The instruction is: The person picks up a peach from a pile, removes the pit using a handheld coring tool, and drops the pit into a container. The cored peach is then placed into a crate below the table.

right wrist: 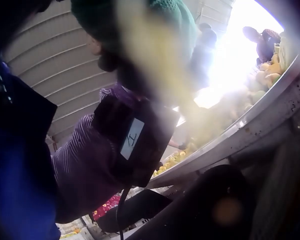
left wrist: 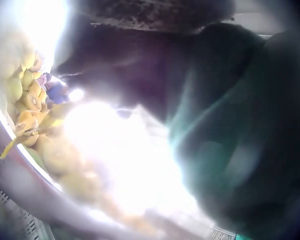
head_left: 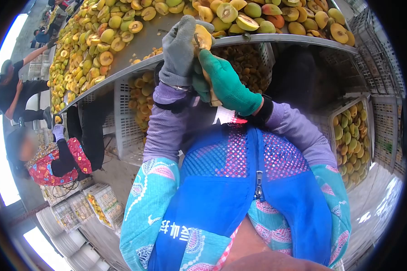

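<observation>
In the head view my left hand (head_left: 181, 49), in a grey glove, grips a yellow halved fruit (head_left: 204, 37) raised at the metal table's rim (head_left: 280, 41). My right hand (head_left: 224, 83), in a green glove, is pressed against it from below and curls round a tan handle (head_left: 211, 88), apparently a knife set into the fruit. The left wrist view is washed out by glare; it shows the green glove (left wrist: 240, 140) and blurred fruit (left wrist: 25, 100). The right wrist view shows the green glove (right wrist: 165, 20) and my purple left sleeve (right wrist: 85, 165).
The long metal table is heaped with whole and halved yellow fruit (head_left: 99, 40). A white crate of fruit (head_left: 350, 135) stands at the right, and crates of pits (head_left: 244, 63) sit under the table. Other people (head_left: 59, 158) work along the table's left side.
</observation>
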The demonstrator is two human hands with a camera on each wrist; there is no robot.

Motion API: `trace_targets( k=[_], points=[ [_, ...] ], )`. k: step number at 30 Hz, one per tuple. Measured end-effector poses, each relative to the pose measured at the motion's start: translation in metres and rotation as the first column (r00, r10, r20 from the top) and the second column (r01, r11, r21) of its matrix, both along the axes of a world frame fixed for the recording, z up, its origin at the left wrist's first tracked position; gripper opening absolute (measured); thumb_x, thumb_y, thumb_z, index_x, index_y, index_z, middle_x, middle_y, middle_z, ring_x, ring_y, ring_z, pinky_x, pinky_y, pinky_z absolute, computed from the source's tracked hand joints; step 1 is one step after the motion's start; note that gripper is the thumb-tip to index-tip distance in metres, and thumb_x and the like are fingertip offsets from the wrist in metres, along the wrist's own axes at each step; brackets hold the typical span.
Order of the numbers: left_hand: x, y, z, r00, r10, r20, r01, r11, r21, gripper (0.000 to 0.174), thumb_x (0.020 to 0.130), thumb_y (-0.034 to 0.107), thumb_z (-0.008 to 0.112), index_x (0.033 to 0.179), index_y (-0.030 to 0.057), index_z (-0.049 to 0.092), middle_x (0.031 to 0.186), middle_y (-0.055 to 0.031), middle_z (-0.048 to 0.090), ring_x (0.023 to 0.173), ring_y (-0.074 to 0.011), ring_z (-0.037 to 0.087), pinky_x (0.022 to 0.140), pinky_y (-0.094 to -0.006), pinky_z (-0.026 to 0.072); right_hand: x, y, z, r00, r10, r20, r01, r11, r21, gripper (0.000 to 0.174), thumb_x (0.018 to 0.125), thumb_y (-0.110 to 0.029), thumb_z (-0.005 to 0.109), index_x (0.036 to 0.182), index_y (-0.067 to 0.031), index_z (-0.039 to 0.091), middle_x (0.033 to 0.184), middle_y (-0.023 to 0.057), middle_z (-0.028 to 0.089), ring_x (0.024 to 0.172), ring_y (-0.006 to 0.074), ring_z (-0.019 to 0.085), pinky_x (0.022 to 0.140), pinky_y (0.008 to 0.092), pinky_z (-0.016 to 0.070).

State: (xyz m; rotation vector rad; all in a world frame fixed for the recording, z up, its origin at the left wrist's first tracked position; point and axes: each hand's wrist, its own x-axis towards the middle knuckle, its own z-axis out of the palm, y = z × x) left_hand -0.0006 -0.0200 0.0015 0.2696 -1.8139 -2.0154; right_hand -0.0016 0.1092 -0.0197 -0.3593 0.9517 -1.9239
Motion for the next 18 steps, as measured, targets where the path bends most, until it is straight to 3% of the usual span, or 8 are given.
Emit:
trace_targets(
  k=[2, 5, 8, 10, 11, 14, 15, 18],
  points=[
    [-0.002, -0.001, -0.004, 1.000, 0.002, 0.014, -0.003, 0.999, 0.053, 0.040, 0.098, 0.032, 0.047, 0.097, -0.0038, 0.063, 0.087, -0.0146, 0.068, 0.070, -0.0212, 0.066, 0.062, -0.0288, 0.0540, 0.001, -0.001, 0.002, 0.987, -0.067, -0.146, 0.082, 0.992, 0.100, 0.037, 0.100, -0.040, 0.041, 0.083, -0.0080, 0.050, 0.057, 0.0029, 0.050, 0.042, 0.0119, 0.044, 0.039, 0.0264, 0.0367],
    [-0.004, -0.004, -0.013, 1.000, 0.026, -0.003, -0.026, 0.998, 0.052, 0.040, 0.098, 0.032, 0.046, 0.097, -0.0040, 0.063, 0.087, -0.0148, 0.067, 0.070, -0.0214, 0.066, 0.064, -0.0298, 0.0540, -0.006, 0.000, 0.003, 0.964, 0.114, 0.241, -0.106, 0.993, -0.046, 0.039, 0.099, -0.041, 0.041, 0.081, -0.0078, 0.051, 0.057, 0.0034, 0.049, 0.041, 0.0124, 0.044, 0.039, 0.0262, 0.0364],
    [0.001, -0.001, -0.008, 1.000, -0.001, 0.022, 0.000, 0.999, 0.055, 0.042, 0.099, 0.034, 0.044, 0.099, -0.0042, 0.062, 0.086, -0.0159, 0.067, 0.069, -0.0215, 0.065, 0.065, -0.0302, 0.0538, -0.003, 0.002, -0.002, 0.999, 0.032, -0.018, -0.031, 0.997, 0.068, 0.040, 0.099, -0.042, 0.041, 0.080, -0.0077, 0.050, 0.057, 0.0029, 0.049, 0.041, 0.0119, 0.043, 0.038, 0.0254, 0.0354],
    [0.010, -0.003, 0.006, 0.991, -0.114, 0.076, 0.108, 0.990, 0.087, 0.044, 0.099, 0.036, 0.043, 0.101, -0.0042, 0.062, 0.084, -0.0168, 0.066, 0.068, -0.0214, 0.064, 0.065, -0.0301, 0.0538, -0.014, 0.011, -0.009, 0.983, 0.181, -0.011, -0.180, 0.982, 0.052, 0.041, 0.099, -0.042, 0.041, 0.079, -0.0079, 0.050, 0.057, 0.0023, 0.048, 0.041, 0.0120, 0.043, 0.038, 0.0254, 0.0350],
    [0.014, -0.014, 0.003, 0.961, -0.268, 0.066, 0.240, 0.930, 0.278, 0.048, 0.099, 0.038, 0.040, 0.102, -0.0046, 0.061, 0.080, -0.0174, 0.066, 0.066, -0.0207, 0.063, 0.064, -0.0292, 0.0533, -0.019, 0.013, -0.011, 0.967, 0.254, -0.013, -0.253, 0.967, 0.040, 0.041, 0.099, -0.042, 0.041, 0.079, -0.0080, 0.050, 0.057, 0.0021, 0.048, 0.041, 0.0120, 0.043, 0.038, 0.0254, 0.0348],
    [0.012, -0.001, 0.005, 0.993, -0.078, 0.091, 0.070, 0.993, 0.092, 0.048, 0.099, 0.039, 0.041, 0.101, -0.0052, 0.061, 0.079, -0.0169, 0.065, 0.065, -0.0203, 0.063, 0.063, -0.0290, 0.0529, 0.004, 0.004, 0.002, 0.996, 0.026, -0.088, -0.020, 0.998, 0.067, 0.041, 0.099, -0.043, 0.041, 0.079, -0.0079, 0.050, 0.057, 0.0021, 0.048, 0.041, 0.0118, 0.043, 0.037, 0.0252, 0.0344],
    [0.008, -0.001, 0.001, 0.997, -0.044, 0.070, 0.036, 0.993, 0.113, 0.048, 0.099, 0.039, 0.041, 0.100, -0.0053, 0.061, 0.078, -0.0168, 0.065, 0.065, -0.0202, 0.063, 0.062, -0.0289, 0.0527, 0.005, 0.001, 0.000, 0.997, 0.041, 0.063, -0.041, 0.999, 0.007, 0.041, 0.099, -0.044, 0.041, 0.081, -0.0075, 0.050, 0.057, 0.0022, 0.047, 0.041, 0.0117, 0.042, 0.037, 0.0257, 0.0348],
    [0.006, -0.001, -0.010, 0.998, 0.009, 0.065, -0.017, 0.992, 0.124, 0.049, 0.098, 0.039, 0.043, 0.099, -0.0057, 0.061, 0.078, -0.0169, 0.065, 0.064, -0.0198, 0.063, 0.058, -0.0288, 0.0522, -0.001, 0.002, -0.003, 0.976, 0.143, 0.163, -0.139, 0.990, -0.041, 0.041, 0.099, -0.045, 0.041, 0.081, -0.0082, 0.049, 0.058, 0.0028, 0.048, 0.042, 0.0128, 0.043, 0.038, 0.0265, 0.0353]
  ],
)
